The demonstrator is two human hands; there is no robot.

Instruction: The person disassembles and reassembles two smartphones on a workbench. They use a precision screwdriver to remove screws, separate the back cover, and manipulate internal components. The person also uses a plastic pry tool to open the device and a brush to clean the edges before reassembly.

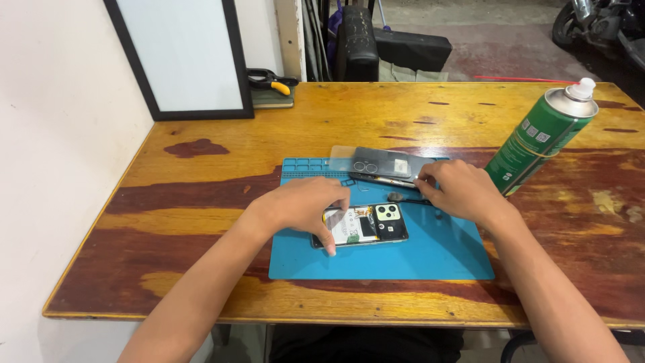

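left fingers (327,214) curled, pressing opened phone (363,225) — flat.

This place looks like a small repair workshop, maybe open to a garage. A worn wooden table (201,175) carries a blue repair mat (443,259) with small tray compartments, and on it lies an opened phone (366,225) with its inside parts showing. A green spray can (541,138) and pliers with yellow handles (272,81) stand near. Behind the table, a bare concrete floor (497,47) and part of a motorbike (605,27) are visible.
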